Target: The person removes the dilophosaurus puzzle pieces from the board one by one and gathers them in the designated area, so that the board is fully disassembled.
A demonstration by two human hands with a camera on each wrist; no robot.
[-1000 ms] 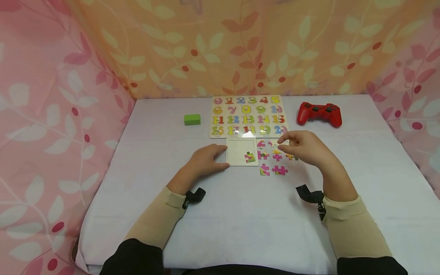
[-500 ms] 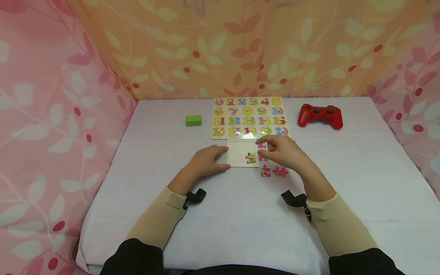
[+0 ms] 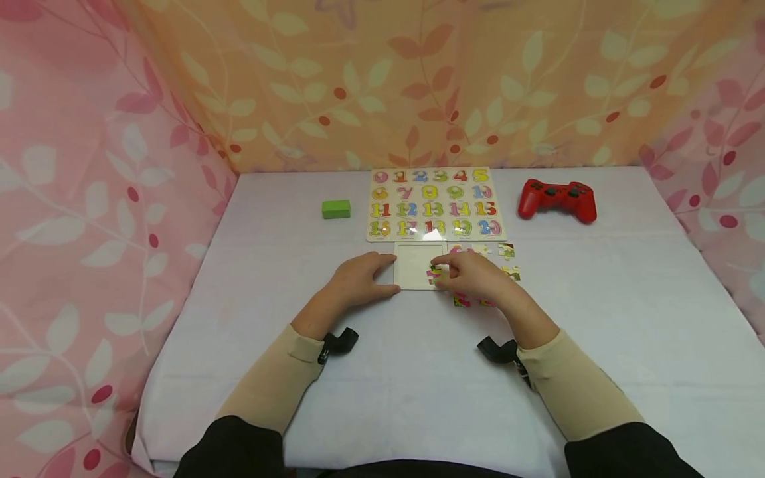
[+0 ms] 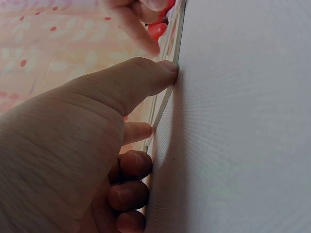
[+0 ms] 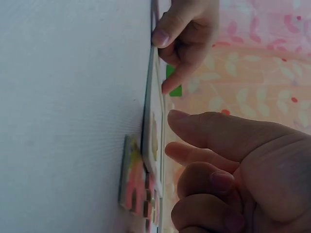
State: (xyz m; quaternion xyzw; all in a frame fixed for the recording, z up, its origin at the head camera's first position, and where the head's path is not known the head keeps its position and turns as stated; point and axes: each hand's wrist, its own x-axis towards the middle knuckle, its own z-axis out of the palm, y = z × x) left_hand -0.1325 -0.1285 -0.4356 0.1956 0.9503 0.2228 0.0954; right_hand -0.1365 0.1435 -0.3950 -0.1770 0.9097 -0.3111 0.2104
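Note:
A small white puzzle tray (image 3: pixel 412 265) lies on the table, bearing one pink-and-green jigsaw piece (image 3: pixel 431 275) near its lower right corner. My left hand (image 3: pixel 358 277) holds the tray's left edge, thumb at the near corner and index finger farther up; its other fingers are curled in the left wrist view. Over the tray's right side hovers my right hand (image 3: pixel 475 275), thumb and index finger apart around that piece, with nothing visible between them in the right wrist view. Loose jigsaw pieces (image 3: pixel 507 251) lie right of the tray, several partly hidden under the right hand.
A number puzzle board (image 3: pixel 435 204) lies directly behind the tray. Left of it stands a green block (image 3: pixel 336 209), and a red game controller (image 3: pixel 557 200) lies to the right. White cloth covers the table (image 3: pixel 382 392); patterned curtains (image 3: pixel 442 79) enclose it.
From above the loose pieces, my right hand has moved left to the piece on the tray, uncovering pieces at the right. My left hand stays at the tray's edge.

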